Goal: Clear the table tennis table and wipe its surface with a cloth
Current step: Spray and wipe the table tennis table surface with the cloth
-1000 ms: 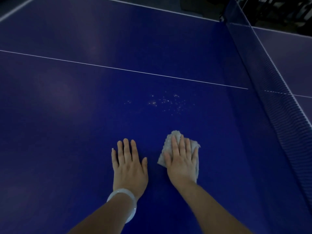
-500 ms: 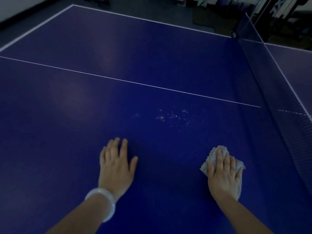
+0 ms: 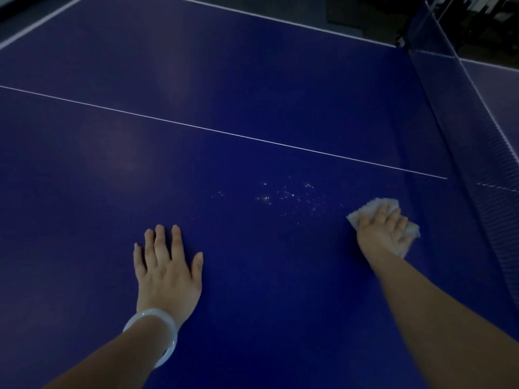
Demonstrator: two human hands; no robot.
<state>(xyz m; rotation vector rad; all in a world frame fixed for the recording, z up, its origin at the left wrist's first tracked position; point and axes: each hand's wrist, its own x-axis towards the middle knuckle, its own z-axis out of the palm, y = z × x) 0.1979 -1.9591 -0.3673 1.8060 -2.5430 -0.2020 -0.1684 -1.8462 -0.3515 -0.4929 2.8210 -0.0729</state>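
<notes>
Fingers of your right hand [image 3: 383,233] lie spread on the crumpled pale grey cloth [image 3: 393,211] at the right of the frame, pressing it onto the dark blue tabletop [image 3: 252,80] near the blue net [image 3: 477,141]. Your left hand [image 3: 165,265], white bangle [image 3: 157,332] at its wrist, rests flat, grip released, lower centre-left. Small glinting specks [image 3: 286,195] lie between cloth and white centre line [image 3: 196,127]

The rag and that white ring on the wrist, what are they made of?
The rag under the right hand looks like soft, pale woven or terry cloth: its surface is nubbly and its edges crumple. The ring is a bangle on the left wrist; it looks like smooth, milky, slightly see-through stone, glass or plastic, since it shines and keeps a stiff round shape. The dim light leaves that open.
</notes>
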